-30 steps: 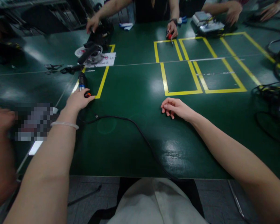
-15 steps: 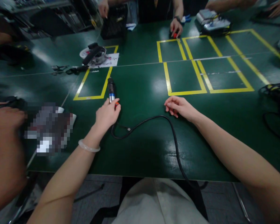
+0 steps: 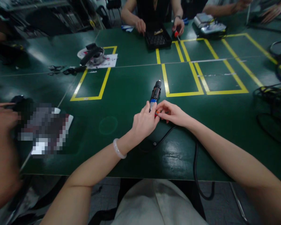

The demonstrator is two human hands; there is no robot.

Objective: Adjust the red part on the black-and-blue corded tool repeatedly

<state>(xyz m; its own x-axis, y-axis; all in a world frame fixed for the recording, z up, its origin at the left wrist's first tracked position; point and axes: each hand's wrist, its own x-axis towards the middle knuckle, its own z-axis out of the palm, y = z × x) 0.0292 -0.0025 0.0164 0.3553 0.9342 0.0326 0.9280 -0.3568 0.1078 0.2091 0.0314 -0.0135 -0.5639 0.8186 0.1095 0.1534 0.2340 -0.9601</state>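
Observation:
My left hand [image 3: 144,122], with a pale bangle on the wrist, is wrapped round an electric screwdriver [image 3: 155,92]. The tool has a black nose and a blue band, and it points away from me just over the green table. My right hand [image 3: 172,113] has come up on the tool's right side, its fingertips pinched at a small red-orange part [image 3: 156,113] by the grip. Below the hands runs a black cable [image 3: 196,159], partly hidden by my right forearm, which drops over the near table edge.
Yellow tape frames [image 3: 184,93] mark the green table [image 3: 121,93]. Across from me a person holds a black tray [image 3: 158,39] and a red-handled tool [image 3: 176,33]. Tape rolls [image 3: 92,55] lie at far left, tangled cables [image 3: 271,101] at right. Another person's arm [image 3: 4,156] reaches in at left.
My left hand has carried the screwdriver rightward to my right hand, whose fingers have closed at its side. The cable has shifted right. Across the table, the black tray has been lowered and moved right.

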